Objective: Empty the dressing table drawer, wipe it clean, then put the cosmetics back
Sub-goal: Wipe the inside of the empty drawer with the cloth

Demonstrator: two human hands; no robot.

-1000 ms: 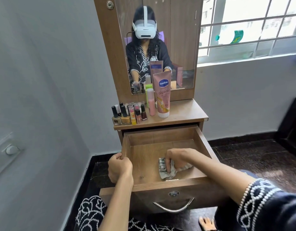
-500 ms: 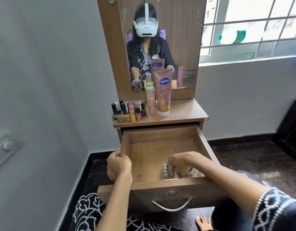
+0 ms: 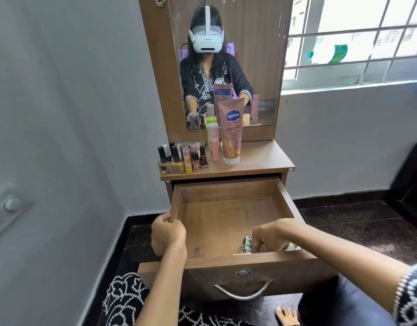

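The drawer (image 3: pixel 228 222) of the dressing table (image 3: pixel 261 161) stands pulled fully out, its wooden floor bare except at the near right corner. There the right hand (image 3: pixel 271 234) reaches down inside, fingers curled over a crumpled striped cloth (image 3: pixel 247 245) and pressing it against the floor just behind the front panel. A second ago the cloth lay a little farther back and nearer the middle of the drawer; half a second ago it was already close to the front, and now the hand has carried it tight into the near right corner, so that the front panel hides the cloth's lower edge. The left hand (image 3: pixel 167 234) keeps its place on the drawer's left wall, fingers wrapped round the top edge near the front, as in both earlier frames.

On the tabletop, far from the hands, the cosmetics stay where they were: a cluster of nail polish bottles (image 3: pixel 179 158) at the left, a slim pink bottle (image 3: pixel 213 144) beside them, and a tall pink lotion tube (image 3: pixel 231 132) standing on its cap before the mirror (image 3: pixel 249 55). The curved metal handle (image 3: pixel 242 290) hangs on the drawer front.
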